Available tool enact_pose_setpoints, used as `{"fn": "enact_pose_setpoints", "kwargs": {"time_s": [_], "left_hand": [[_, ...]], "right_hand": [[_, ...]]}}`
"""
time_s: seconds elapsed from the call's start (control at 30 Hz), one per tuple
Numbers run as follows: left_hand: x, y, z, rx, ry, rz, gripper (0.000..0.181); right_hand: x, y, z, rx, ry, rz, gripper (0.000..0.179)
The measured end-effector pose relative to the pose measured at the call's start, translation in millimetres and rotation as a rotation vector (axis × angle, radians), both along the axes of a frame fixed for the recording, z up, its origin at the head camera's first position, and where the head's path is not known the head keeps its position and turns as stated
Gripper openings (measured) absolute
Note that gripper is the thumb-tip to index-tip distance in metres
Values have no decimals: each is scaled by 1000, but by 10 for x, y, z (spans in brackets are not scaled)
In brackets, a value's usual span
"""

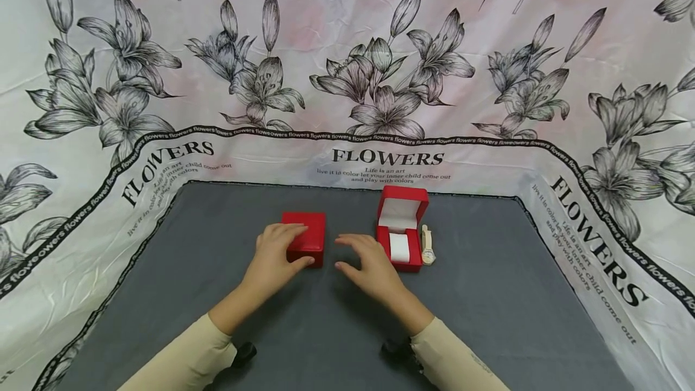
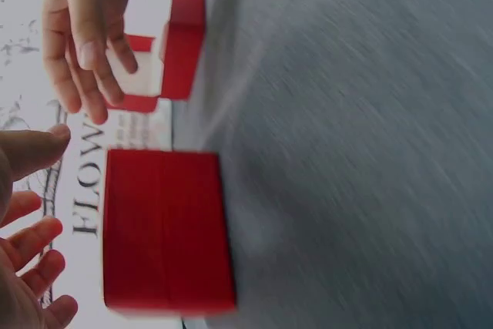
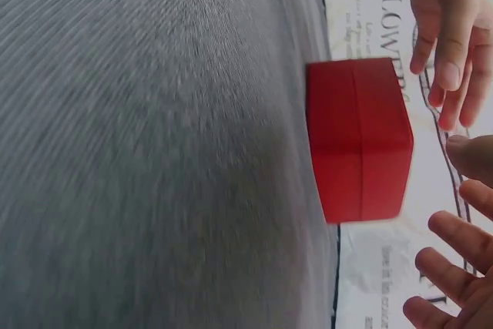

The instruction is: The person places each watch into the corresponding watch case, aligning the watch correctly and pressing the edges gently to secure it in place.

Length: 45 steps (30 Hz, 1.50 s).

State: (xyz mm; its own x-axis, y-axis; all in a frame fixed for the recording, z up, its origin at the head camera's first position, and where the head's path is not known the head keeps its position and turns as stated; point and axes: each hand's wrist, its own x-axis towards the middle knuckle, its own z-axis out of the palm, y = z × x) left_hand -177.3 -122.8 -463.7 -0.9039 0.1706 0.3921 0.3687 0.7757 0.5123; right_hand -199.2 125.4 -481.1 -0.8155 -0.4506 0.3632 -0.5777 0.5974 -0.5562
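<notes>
On the grey cloth point(image 1: 488, 306), just left of centre, sat the shut red box point(image 1: 315, 239). The left hand point(image 1: 271, 258) hung at its near left corner and the right hand point(image 1: 371, 261) to its right. Both hands had thumb and fingers well parted and loosely bent, with nothing in them; the wrist views showed them apart from the box. It looked like a reach for that box, and the next move probably called for lowering both hands to its sides and steadying it before opening.

Farther right stood the open red box point(image 1: 415, 251), its lid point(image 1: 403, 193) raised over a soft-looking white cushion point(image 1: 399, 247). Just right of it lay a watch point(image 1: 428, 252) with a round dial and pale strap. Both boxes were squarish, smooth and faintly shiny, against the cloth's matte surface.
</notes>
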Motion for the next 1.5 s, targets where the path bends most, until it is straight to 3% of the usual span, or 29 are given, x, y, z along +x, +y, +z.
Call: {"fn": "enact_pose_setpoints", "kwargs": {"time_s": [0.23,0.6,0.77,1.13,1.5], "left_hand": [[-21,288,49,62,-17,-61,64],[-68,646,76,69,-24,-165,61],[-131,727,31,71,-43,-160,61],[-249,1019,-94,38,-65,-216,61],[-422,1279,-175,-26,-144,-244,64]], "right_hand": [[54,302,26,-2,47,-39,47],[147,688,-29,-17,123,-100,49],[149,771,-42,-24,157,-106,51],[265,1110,-78,-23,123,-206,52],[156,1445,-102,-66,204,-259,46]]}}
